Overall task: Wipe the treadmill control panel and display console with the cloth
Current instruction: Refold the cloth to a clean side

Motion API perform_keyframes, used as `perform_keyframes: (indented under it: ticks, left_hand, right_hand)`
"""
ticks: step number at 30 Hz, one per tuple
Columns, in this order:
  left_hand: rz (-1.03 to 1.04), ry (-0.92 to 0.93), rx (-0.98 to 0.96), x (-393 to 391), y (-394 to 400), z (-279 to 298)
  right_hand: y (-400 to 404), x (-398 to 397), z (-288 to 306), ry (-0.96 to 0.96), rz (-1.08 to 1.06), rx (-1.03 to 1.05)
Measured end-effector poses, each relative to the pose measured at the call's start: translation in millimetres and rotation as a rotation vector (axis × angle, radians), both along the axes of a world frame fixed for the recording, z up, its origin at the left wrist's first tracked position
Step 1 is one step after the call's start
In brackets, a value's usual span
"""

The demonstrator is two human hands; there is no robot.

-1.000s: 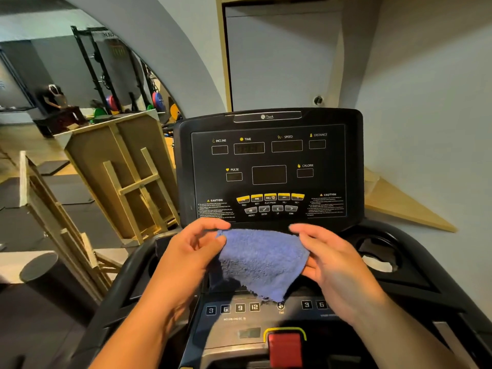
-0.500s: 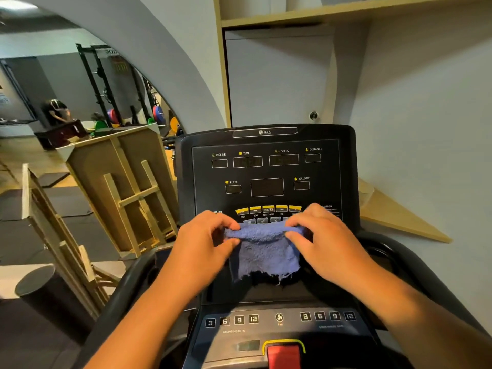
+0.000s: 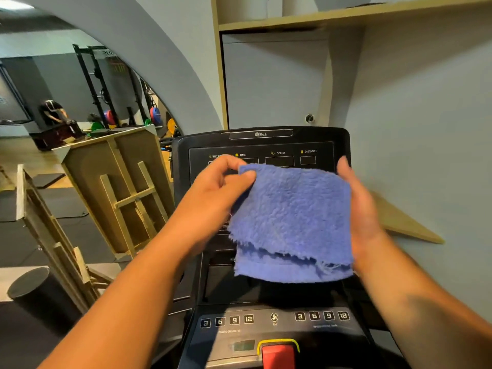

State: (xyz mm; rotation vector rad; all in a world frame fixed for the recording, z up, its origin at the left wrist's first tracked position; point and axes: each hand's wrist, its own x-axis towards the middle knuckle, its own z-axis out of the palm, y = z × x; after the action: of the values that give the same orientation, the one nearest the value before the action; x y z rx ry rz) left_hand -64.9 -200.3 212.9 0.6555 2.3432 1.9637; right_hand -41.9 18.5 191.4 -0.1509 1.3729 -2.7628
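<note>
A blue fluffy cloth [image 3: 290, 222] hangs spread and folded in front of the black treadmill display console [image 3: 266, 145], covering most of its screen. My left hand [image 3: 221, 187] pinches the cloth's top left corner. Along the cloth's right edge, my right hand [image 3: 359, 206] grips it with the palm behind the fabric. Below the cloth lies the lower control panel [image 3: 274, 323] with numbered speed and incline buttons. Whether the cloth touches the console cannot be told.
A red stop button [image 3: 278, 354] with a yellow surround sits at the panel's bottom. Wooden frames [image 3: 119, 193] lean to the left of the treadmill. A grey wall with a wooden shelf [image 3: 346, 14] stands close behind. A gym rack and a person are far left.
Both hands have risen with the cloth from the console's lower button row to its upper half, and the cloth is now spread wider between them.
</note>
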Motion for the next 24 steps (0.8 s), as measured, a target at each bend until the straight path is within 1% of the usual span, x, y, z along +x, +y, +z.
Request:
perform_keyframes:
  ticks: [2, 3, 5, 6, 7, 9, 12, 14, 16, 17, 18, 20, 24]
  left_hand:
    - [-0.003, -0.020, -0.017, -4.8, 13.8, -3.7]
    - [0.014, -0.013, -0.067, -8.1, 17.5, -10.1]
    - [0.084, 0.021, -0.233, -14.5, 18.6, -27.4]
    - [0.108, 0.040, -0.311, -16.4, 17.8, -34.5]
    - [0.124, 0.048, -0.366, -18.5, 17.2, -40.4]
    - [0.130, 0.038, -0.408, -23.3, 16.9, -49.4]
    - [0.104, 0.030, -0.348, -22.1, 19.6, -45.8]
    - [0.070, 0.039, -0.253, -18.2, 22.5, -31.5]
    - [0.062, 0.004, -0.140, -16.7, 23.3, -21.2]
    - [0.076, -0.029, -0.089, -17.6, 22.5, -20.6]
    - [0.098, -0.065, -0.055, -17.4, 21.9, -22.5]
    - [0.169, -0.097, -0.086, -14.1, 21.8, -36.3]
    - [0.344, 0.039, -0.350, 9.2, 24.3, -74.1]
  right_hand:
    - [-15.3, 10.3, -21.3, -0.081, -0.088, -0.091]
    - [-22.4, 17.2, -32.3, -0.123, -0.054, -0.158]
    - [-32.9, 24.1, -58.2, -0.220, 0.100, -0.303]
    - [-33.8, 28.7, -66.8, -0.264, 0.146, -0.334]
    - [-33.5, 32.7, -73.0, -0.273, 0.197, -0.397]
    - [-35.5, 40.3, -77.7, -0.255, 0.254, -0.483]
    - [-31.1, 44.1, -73.2, -0.190, 0.243, -0.446]
    - [-15.6, 37.4, -73.4, -0.174, 0.097, -0.402]
    - [-8.5, 34.9, -66.1, -0.083, 0.057, -0.416]
    - [-7.3, 35.6, -64.5, -0.095, 0.019, -0.411]
    - [-5.9, 38.1, -67.0, -0.152, -0.004, -0.404]
    - [-11.9, 42.7, -78.7, -0.211, -0.070, -0.380]
    - [-24.4, 52.2, -93.3, -0.240, -0.058, -0.327]
